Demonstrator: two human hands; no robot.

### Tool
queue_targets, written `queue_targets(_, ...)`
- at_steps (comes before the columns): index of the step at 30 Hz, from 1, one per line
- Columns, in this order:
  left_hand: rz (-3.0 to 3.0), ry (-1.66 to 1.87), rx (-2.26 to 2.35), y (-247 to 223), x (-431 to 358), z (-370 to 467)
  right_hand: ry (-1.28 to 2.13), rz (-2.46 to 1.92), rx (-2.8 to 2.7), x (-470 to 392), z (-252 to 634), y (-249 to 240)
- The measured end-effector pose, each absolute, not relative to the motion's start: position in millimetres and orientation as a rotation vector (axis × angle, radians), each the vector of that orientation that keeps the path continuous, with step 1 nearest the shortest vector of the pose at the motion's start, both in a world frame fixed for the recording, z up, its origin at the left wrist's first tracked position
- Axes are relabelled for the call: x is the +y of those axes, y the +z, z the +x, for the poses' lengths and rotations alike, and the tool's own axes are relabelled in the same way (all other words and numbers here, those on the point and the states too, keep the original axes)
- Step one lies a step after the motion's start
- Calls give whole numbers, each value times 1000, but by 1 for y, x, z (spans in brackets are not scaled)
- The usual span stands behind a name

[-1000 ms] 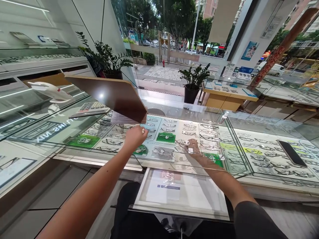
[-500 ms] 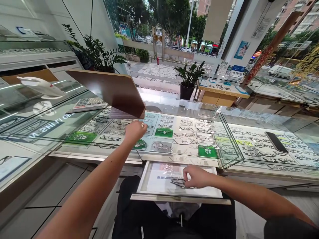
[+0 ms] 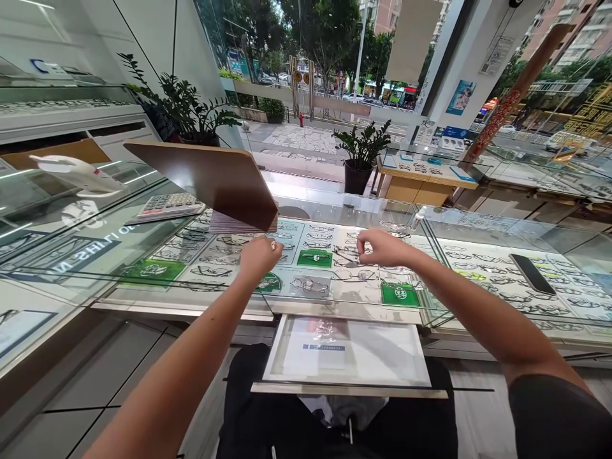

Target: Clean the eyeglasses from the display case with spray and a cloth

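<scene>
My right hand [image 3: 382, 247] is raised over the glass counter, its fingers pinching a pair of eyeglasses [image 3: 346, 254]. These overlap the frames displayed beneath the glass, so their outline is hard to separate. With a ring on one finger, my left hand [image 3: 259, 256] is closed on the countertop, just in front of the brown-backed tilted panel [image 3: 215, 182] and its striped base [image 3: 243, 221]. Whatever that hand may hold is hidden. Below, a pulled-out white drawer [image 3: 382, 354] extends over my lap, with a printed sheet and a clear plastic packet [image 3: 324, 330] inside.
Rows of eyeglasses and green cards [image 3: 400, 294] lie inside the glass display case [image 3: 351, 305]. A calculator [image 3: 169, 205] and a white model aircraft [image 3: 79, 173] stand on the left. A phone [image 3: 532, 274] rests on the right. Potted plants [image 3: 361, 153] stand beyond the counter.
My right hand has lifted the eyeglasses up from the drawer to above the counter. My left hand has stayed at the same spot, still closed.
</scene>
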State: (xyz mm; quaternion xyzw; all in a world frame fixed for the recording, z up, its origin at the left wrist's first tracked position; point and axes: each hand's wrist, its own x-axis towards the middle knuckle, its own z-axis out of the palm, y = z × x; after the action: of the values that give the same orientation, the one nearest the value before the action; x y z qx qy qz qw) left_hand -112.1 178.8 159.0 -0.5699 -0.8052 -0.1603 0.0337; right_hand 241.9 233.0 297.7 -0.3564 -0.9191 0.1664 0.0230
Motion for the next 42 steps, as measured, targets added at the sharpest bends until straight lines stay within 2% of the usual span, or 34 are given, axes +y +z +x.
queue_targets(7,-1763,-501,-2496,159,179,-113,298,-1282,-2849,315,209,245)
queue_targets(15,-1761,-509,-2480,158,180,-114,239,-1277,-2862,336,206,211)
queue_targets(26,-1761,-517,-2492,157,180,-114,204,-1226,-2848,318,211,210)
queue_targets(31,-1762,-521,-2500,159,179,-114,199,-1251,-2763,273,214,248)
queue_targets(32,-1766,-523,-2500,158,179,-114,224,-1214,-2747,255,215,258)
queue_targets(36,-1775,-529,-2494,157,179,-115,871,-819,-2902,164,223,273)
queue_targets(39,-1769,-520,-2491,156,180,-116,1032,-640,-3247,115,225,229)
queue_targets(42,-1768,-516,-2491,156,180,-116,1021,-786,-3285,112,222,163)
